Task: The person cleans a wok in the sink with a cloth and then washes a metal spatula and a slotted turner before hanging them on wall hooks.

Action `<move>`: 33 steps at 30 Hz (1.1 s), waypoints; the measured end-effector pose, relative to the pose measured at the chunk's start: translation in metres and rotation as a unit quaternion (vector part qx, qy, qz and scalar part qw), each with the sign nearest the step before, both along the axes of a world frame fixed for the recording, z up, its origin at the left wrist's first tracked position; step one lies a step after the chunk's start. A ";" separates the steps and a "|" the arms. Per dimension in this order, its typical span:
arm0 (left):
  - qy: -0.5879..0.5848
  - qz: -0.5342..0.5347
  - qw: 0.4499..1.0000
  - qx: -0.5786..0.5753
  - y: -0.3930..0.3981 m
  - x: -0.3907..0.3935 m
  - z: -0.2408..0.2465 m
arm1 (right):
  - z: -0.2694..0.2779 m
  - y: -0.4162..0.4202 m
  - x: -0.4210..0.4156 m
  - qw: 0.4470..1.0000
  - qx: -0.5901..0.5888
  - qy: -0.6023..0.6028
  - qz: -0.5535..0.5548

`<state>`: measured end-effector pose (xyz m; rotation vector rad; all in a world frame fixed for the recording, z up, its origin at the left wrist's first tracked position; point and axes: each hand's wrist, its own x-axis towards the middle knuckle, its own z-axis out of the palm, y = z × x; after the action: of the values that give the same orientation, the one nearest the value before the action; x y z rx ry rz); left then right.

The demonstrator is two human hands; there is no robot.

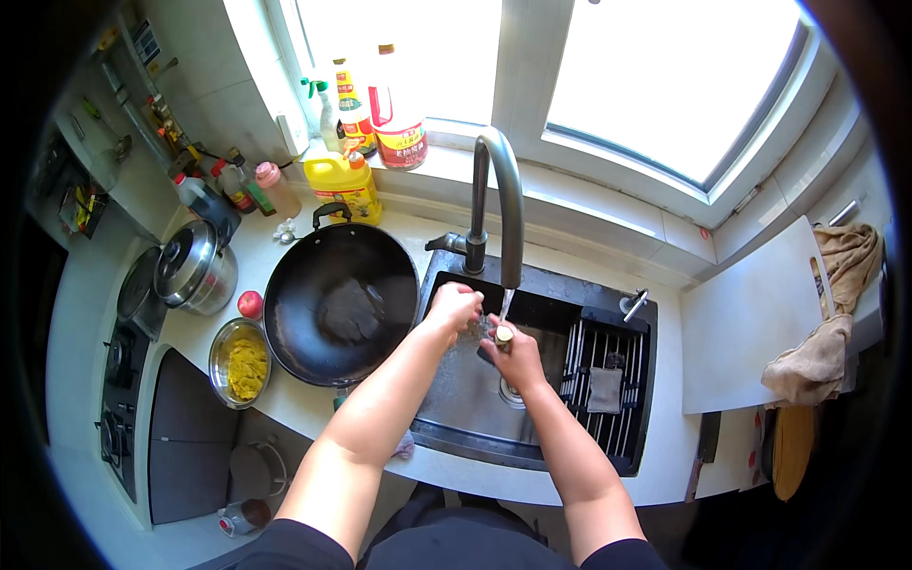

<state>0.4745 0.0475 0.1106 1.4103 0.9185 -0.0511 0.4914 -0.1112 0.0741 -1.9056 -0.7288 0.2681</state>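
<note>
Water runs from the grey pull-down faucet (509, 214) into the dark sink (470, 420). My right hand (519, 356) is closed around a small object with a pale round end (504, 333), just below the stream. A dark part juts out on the left of that hand; what the object is cannot be made out. Left of the stream, my left hand (456, 308) is raised over the sink with its fingers curled. Something pale shows at its fingertips, too small to identify. A large black wok (299, 320) stands on the counter beside the sink.
A steel bowl of yellow food (247, 367), a red fruit (250, 304) and a lidded steel pot (214, 274) stand left of the wok. Behind it is a yellow jug (342, 185). A rack (570, 356) spans the sink's right side; a white cutting board (748, 320) leans at right.
</note>
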 end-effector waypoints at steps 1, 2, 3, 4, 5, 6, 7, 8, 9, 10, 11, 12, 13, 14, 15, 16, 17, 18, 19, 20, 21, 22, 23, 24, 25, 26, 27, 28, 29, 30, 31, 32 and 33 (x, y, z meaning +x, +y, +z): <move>-0.012 0.045 0.991 0.128 0.017 0.007 -0.031 | 0.003 0.002 -0.006 0.999 -0.030 -0.032 0.007; -0.035 0.088 0.968 0.235 0.019 0.012 -0.029 | 0.008 -0.003 -0.009 0.996 -0.064 -0.064 0.008; -0.055 0.132 0.929 0.341 0.023 0.016 -0.025 | 0.009 -0.004 -0.013 0.991 -0.095 -0.095 0.012; -0.073 0.128 0.922 0.357 0.032 0.021 -0.027 | 0.008 -0.005 -0.017 0.986 -0.106 -0.129 -0.006; -0.066 0.114 0.910 0.394 0.038 0.026 -0.029 | 0.011 -0.007 -0.022 0.983 -0.116 -0.140 -0.017; -0.067 0.102 0.928 0.353 0.040 0.032 -0.026 | 0.008 -0.012 -0.024 0.982 -0.106 -0.155 -0.029; -0.066 0.093 0.942 0.315 0.043 0.032 -0.023 | 0.011 -0.012 -0.027 0.981 -0.093 -0.169 -0.038; -0.080 0.117 0.929 0.342 0.049 0.033 -0.037 | 0.016 -0.012 -0.033 0.970 -0.119 -0.203 -0.058; -0.070 0.103 0.935 0.333 0.051 0.032 -0.031 | 0.025 -0.014 -0.036 0.965 -0.161 -0.199 -0.061; -0.081 0.106 0.939 0.317 0.049 0.030 -0.030 | 0.024 -0.015 -0.037 0.967 -0.152 -0.197 -0.056; -0.092 0.109 0.942 0.303 0.046 0.028 -0.029 | 0.023 -0.017 -0.037 0.969 -0.142 -0.195 -0.051; -0.110 0.093 0.946 0.291 0.040 0.025 -0.021 | 0.022 -0.018 -0.034 0.975 -0.078 -0.205 -0.046; -0.129 0.077 0.953 0.263 0.037 0.019 -0.014 | 0.023 -0.020 -0.033 0.976 -0.054 -0.203 -0.049; -0.146 0.072 0.947 0.278 0.033 0.014 -0.019 | 0.025 -0.022 -0.033 0.977 -0.030 -0.202 -0.052; -0.161 0.072 0.939 0.297 0.030 0.005 -0.024 | 0.031 -0.020 -0.033 0.978 -0.001 -0.200 -0.050; -0.172 0.074 0.930 0.316 0.020 -0.004 -0.026 | 0.044 -0.021 -0.034 0.979 0.025 -0.195 -0.053; -0.182 0.077 0.921 0.335 0.009 -0.016 -0.028 | 0.053 -0.021 -0.036 0.979 0.062 -0.177 -0.075; -0.177 0.064 0.927 0.325 -0.005 -0.028 -0.023 | 0.057 -0.022 -0.033 0.980 0.055 -0.177 -0.076; -0.189 0.054 0.920 0.338 -0.016 -0.038 -0.027 | 0.061 -0.024 -0.031 0.980 0.048 -0.177 -0.076; -0.202 0.049 0.925 0.318 -0.030 -0.050 -0.030 | 0.059 -0.026 -0.026 0.974 0.024 -0.220 -0.044; -0.212 0.041 0.929 0.301 -0.041 -0.062 -0.036 | 0.064 -0.025 -0.029 0.972 0.031 -0.226 -0.049; -0.203 -0.002 0.931 0.304 -0.051 -0.076 -0.026 | 0.069 -0.024 -0.032 0.977 0.062 -0.196 -0.059; -0.215 0.000 0.938 0.272 -0.061 -0.085 -0.021 | 0.073 -0.022 -0.034 0.980 0.092 -0.165 -0.068; -0.209 -0.018 0.941 0.266 -0.070 -0.095 -0.016 | 0.075 -0.021 -0.035 0.984 0.064 -0.161 -0.046; -0.200 -0.034 0.943 0.264 -0.074 -0.105 -0.010 | 0.075 -0.017 -0.032 0.974 0.029 -0.224 0.002; -0.206 -0.038 0.941 0.266 -0.081 -0.114 -0.010 | 0.079 -0.014 -0.035 0.970 0.032 -0.239 0.006; -0.213 -0.042 0.937 0.274 -0.082 -0.121 -0.007 | 0.091 -0.008 -0.040 0.966 0.040 -0.255 0.011; -0.220 -0.037 0.937 0.270 -0.083 -0.129 -0.001 | 0.095 -0.006 -0.041 0.971 0.051 -0.231 0.014; -0.236 -0.042 0.929 0.281 -0.080 -0.134 0.001 | 0.101 -0.003 -0.041 0.977 0.039 -0.206 0.030; -0.250 -0.033 0.926 0.283 -0.078 -0.140 0.002 | 0.109 0.001 -0.044 0.969 0.018 -0.243 0.048; -0.266 -0.027 0.919 0.288 -0.074 -0.149 0.008 | 0.120 0.007 -0.049 0.957 0.001 -0.282 0.062; -0.261 -0.027 0.925 0.275 -0.071 -0.161 0.014 | 0.128 0.010 -0.058 0.953 -0.008 -0.299 0.052; -0.265 -0.031 0.933 0.244 -0.067 -0.171 0.029 | 0.140 0.012 -0.062 0.945 -0.018 -0.323 0.035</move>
<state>0.3036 -0.0191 0.1399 1.7875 0.4428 0.5214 0.4292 -0.0994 0.2139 -2.0131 -1.2301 -0.3261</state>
